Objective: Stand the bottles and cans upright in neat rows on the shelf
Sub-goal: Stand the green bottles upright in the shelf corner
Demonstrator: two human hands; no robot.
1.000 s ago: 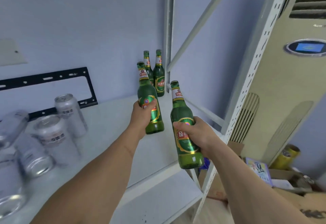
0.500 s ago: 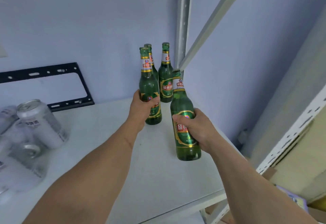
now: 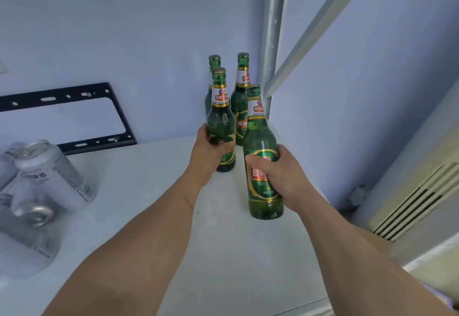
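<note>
While each hand grips an upright bottle, left hand [image 3: 207, 153], right hand [image 3: 280, 170], white shelf [image 3: 223, 253].

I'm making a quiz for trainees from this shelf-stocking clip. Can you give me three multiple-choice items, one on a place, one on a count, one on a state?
1. Where do the two free-standing green bottles stand? A) back right corner of the shelf B) front left edge C) on the floor
2. How many green bottles are in view? A) two B) four C) six
3. How are the silver cans at the left? A) all upright in a row B) jumbled, some on their sides C) stacked in a box

Answers:
1 A: the two free bottles stand by the corner post.
2 B: those two plus one in the left hand and one in the right hand.
3 B: the cans lean and lie about.
</note>
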